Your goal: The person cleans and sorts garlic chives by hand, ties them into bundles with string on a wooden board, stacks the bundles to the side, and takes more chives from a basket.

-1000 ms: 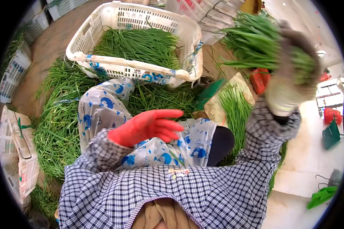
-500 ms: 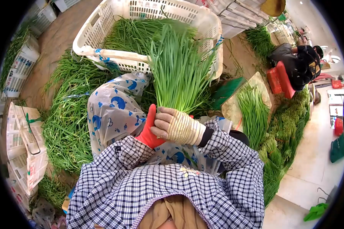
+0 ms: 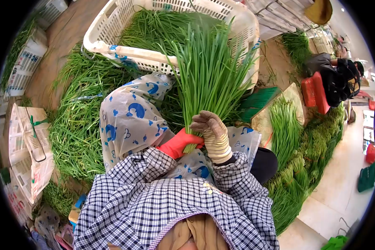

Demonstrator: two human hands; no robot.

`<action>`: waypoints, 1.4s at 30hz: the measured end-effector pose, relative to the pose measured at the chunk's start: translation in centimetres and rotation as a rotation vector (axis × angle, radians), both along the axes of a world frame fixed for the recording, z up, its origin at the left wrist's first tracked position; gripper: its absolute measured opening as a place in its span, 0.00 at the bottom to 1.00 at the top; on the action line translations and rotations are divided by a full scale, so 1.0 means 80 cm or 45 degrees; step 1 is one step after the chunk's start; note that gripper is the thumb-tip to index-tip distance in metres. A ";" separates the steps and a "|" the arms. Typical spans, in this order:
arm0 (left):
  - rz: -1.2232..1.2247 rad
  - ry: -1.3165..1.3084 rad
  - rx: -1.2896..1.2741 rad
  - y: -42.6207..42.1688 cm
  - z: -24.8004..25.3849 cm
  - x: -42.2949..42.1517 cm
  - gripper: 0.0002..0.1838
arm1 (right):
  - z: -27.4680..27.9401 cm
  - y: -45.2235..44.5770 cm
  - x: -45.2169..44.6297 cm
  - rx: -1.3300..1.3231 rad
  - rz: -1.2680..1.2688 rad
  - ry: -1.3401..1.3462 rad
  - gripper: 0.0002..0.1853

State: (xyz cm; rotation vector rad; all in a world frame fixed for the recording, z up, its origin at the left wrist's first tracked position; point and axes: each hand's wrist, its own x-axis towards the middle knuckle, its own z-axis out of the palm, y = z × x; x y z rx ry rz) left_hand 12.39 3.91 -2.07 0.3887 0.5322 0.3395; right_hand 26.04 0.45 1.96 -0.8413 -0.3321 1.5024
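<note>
A thick bunch of garlic chives (image 3: 208,79) stands before me, its leaf tips fanned out over the basket's near side. My left hand (image 3: 178,143), in a red glove, is wrapped round the lower stems, whose cut ends poke out below the fist. Beside the bunch, my right hand (image 3: 214,135) wears a striped, grey-palmed glove. Its fingers are stretched out and lie against the right side of the stems without closing round them. A patterned plastic apron (image 3: 133,110) covers my knees beneath both hands.
A white slatted basket (image 3: 139,52) with loose chives is ahead. Loose chives (image 3: 77,137) are heaped at left. At right lie a trimmed bunch (image 3: 285,127) on a board and rows of tied bunches (image 3: 304,166). A person (image 3: 337,81) sits farther off near a red stool (image 3: 315,92).
My right hand has let go its curled hold and opened out beside the stems. My left hand now shows wrapped round the bunch, lower and further right. The view has shifted slightly.
</note>
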 end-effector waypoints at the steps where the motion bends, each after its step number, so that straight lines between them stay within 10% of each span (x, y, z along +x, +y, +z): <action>1: 0.009 0.004 -0.003 0.000 -0.001 -0.003 0.16 | 0.000 0.001 0.002 0.013 0.066 -0.105 0.20; 3: -0.062 0.050 0.211 0.004 0.006 -0.004 0.17 | 0.041 0.018 0.000 -0.054 0.124 -0.104 0.18; 7: 0.040 0.087 0.044 -0.005 0.000 0.002 0.19 | 0.086 0.047 -0.009 -0.095 0.433 -2.091 0.11; 9: 0.057 0.093 0.127 -0.004 0.008 0.004 0.18 | 0.078 0.062 -0.013 -0.063 0.659 -2.534 0.14; 28: -0.008 -0.359 -0.377 -0.006 -0.016 -0.013 0.23 | 0.053 -0.014 -0.008 0.097 -0.186 -1.279 0.08; 33: 0.074 -0.183 -0.097 -0.017 -0.016 -0.015 0.22 | 0.051 -0.044 -0.001 0.181 0.151 -0.223 0.14; 35: 0.193 0.019 0.182 -0.017 -0.004 -0.010 0.23 | 0.080 -0.047 -0.017 0.139 0.499 -0.933 0.12; 42: -0.059 -0.194 -0.110 0.001 -0.006 -0.003 0.30 | 0.175 -0.055 0.051 0.342 0.850 -0.931 0.11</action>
